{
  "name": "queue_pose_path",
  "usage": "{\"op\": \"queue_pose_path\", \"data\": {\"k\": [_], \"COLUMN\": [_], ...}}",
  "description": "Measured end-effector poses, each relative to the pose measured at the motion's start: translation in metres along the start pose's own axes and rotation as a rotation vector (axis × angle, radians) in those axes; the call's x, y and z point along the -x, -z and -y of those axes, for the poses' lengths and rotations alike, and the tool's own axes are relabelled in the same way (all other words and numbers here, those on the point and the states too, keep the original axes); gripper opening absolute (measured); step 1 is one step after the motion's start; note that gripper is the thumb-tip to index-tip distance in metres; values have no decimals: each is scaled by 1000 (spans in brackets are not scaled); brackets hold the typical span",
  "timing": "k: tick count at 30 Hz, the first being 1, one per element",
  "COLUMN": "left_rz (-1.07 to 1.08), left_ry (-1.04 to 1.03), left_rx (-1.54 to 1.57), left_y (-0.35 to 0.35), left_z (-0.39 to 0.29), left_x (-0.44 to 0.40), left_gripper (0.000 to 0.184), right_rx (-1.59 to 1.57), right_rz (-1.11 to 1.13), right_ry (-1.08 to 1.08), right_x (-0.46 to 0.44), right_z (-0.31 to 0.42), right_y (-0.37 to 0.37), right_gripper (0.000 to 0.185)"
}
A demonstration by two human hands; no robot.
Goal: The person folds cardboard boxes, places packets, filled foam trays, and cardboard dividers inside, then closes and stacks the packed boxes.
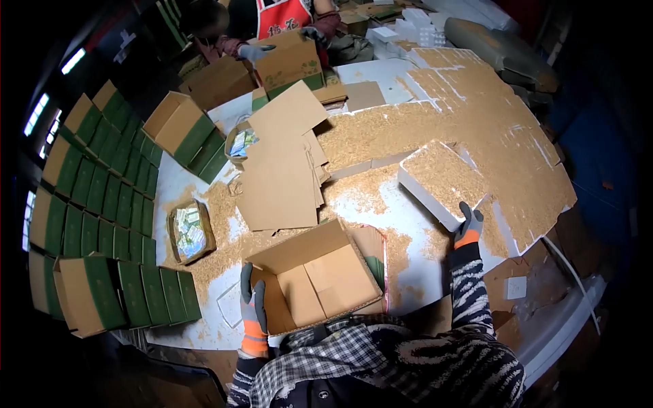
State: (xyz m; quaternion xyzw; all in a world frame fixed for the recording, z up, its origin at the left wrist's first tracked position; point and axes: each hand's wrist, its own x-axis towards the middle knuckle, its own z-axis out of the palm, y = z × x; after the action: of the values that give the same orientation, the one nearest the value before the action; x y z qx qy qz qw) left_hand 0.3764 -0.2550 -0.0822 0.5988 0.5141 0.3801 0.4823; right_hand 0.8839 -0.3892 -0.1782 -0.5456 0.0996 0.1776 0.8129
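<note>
My left hand [254,307], in a grey and orange glove, grips the left wall of an open cardboard box [323,285], fingers over its edge. The box is tilted toward me, and its bare inside shows. My right hand [469,223], gloved alike, holds the near right corner of a white foam tray [427,198]. Sawdust or fine wood shavings cover the tray's top. Its far left end is raised a little; I cannot tell whether its underside touches the layer below. Flat cardboard sheets [279,183] lie beyond the box.
Green and brown boxes [95,190] stand stacked at left. A basket [192,231] of small packets is on the white table [170,333]. Sawdust-covered trays [462,122] fill the right side. Across the table, a person in a red apron [280,17] handles another carton [289,61].
</note>
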Motion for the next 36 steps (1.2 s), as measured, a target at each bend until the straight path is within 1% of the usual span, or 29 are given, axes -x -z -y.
{"op": "queue_pose_path", "data": {"k": [1, 2, 3, 4, 5, 6, 8, 9, 10, 11, 12, 13, 14, 16, 17, 18, 19, 20, 21, 22, 24, 26, 27, 28, 29, 30, 32, 35, 36], "left_rz": [24, 48, 63, 81, 74, 69, 63, 14, -35, -47, -14, 18, -57, 24, 22, 63, 86, 104, 105, 120, 133, 157, 125, 114, 138, 161, 80, 177, 167], "left_ry": [-39, -81, -143, -207, -232, -260, -372, -550, -724, -728, -638, -547, -639, -117, -121, 89, 193, 300, 150, 79, -64, -142, -23, -22, -82, -139, -157, 39, -46], "left_rx": [2, 4, -5, -12, -53, -92, -300, -441, -583, -576, -607, -637, -639, 150, 155, 272, 333, 392, 323, 258, 130, -23, -145, -142, -105, -71, -153, -97, -194], "left_y": [1, 2, 2, 2, 2, 4, 7, 6, 6, 7, 8, 9, 2, -7, -1, 4, 9, 13, 19, 21, 25, 15, 11, 11, 15, 18, 15, 6, 5], "left_z": [6, 14, 23, 34, 42, 51, 62, 65, 67, 64, 60, 57, 80, 56, 50, 46, 41, 37, 31, 31, 31, 60, 72, 86, 71, 62, 63, 66, 54], "left_x": [-1, -4, -6, -8, -12, -16, -29, -33, -33, -30, -27, -25, -31, -26, -21, -16, -11, -7, -3, -2, 0, -6, -7, -8, -4, -1, 4, 5, 4], "left_gripper": [54, 55, 55, 55, 55, 56, 46, 45, 45, 45, 47, 49, 53, 55, 55, 60, 63, 66, 71, 74, 81, 78, 76, 76, 76, 76, 73, 74, 72], "right_rx": [50, 330, 535, 974, 931, 847, 807, 738, 755, 750, 731, 773, 853, 859, 875, 891, 962, 1072, 1315, 1548, 1813, 2212, 2277, 2339, 2309, 2403, 2160, 1833, 1695], "right_rz": [229, 434, 576, 664, 782, 870, 1164, 1205, 1326, 1241, 1133, 1117, 1100, 1119, 1166, 1212, 1324, 1340, 1292, 1222, 1375, 1521, 1644, 1773, 1885, 1870, 1845, 1628, 1594], "right_ry": [116, 402, 736, 1256, 1288, 1205, 1092, 786, 953, 591, 236, 189, 103, 148, 112, 75, 172, 287, 92, -109, 216, 521, 513, 509, 562, 625, 1048, 776, 700], "right_x": [9, 26, 43, 72, 93, 98, 144, 169, 180, 202, 224, 232, 229, 247, 259, 267, 264, 270, 266, 263, 231, 225, 229, 233, 241, 259, 278, 283, 267], "right_z": [5, 19, 33, 64, 81, 85, 114, 118, 120, 120, 117, 106, 89, 52, 37, 25, 11, 1, 4, 7, -16, -31, -35, -40, -42, -39, -36, -35, -46], "right_y": [12, 13, 13, -1, -16, -22, -59, -72, -85, -97, -110, -120, -123, -126, -127, -127, -125, -126, -131, -138, -137, -131, -135, -142, -151, -165, -189, -277, -301], "right_gripper": [37, 36, 36, 37, 38, 30, 23, 21, 23, 29, 37, 48, 60, 83, 91, 100, 99, 95, 89, 84, 65, 40, 37, 35, 34, 34, 34, 42, 51]}}
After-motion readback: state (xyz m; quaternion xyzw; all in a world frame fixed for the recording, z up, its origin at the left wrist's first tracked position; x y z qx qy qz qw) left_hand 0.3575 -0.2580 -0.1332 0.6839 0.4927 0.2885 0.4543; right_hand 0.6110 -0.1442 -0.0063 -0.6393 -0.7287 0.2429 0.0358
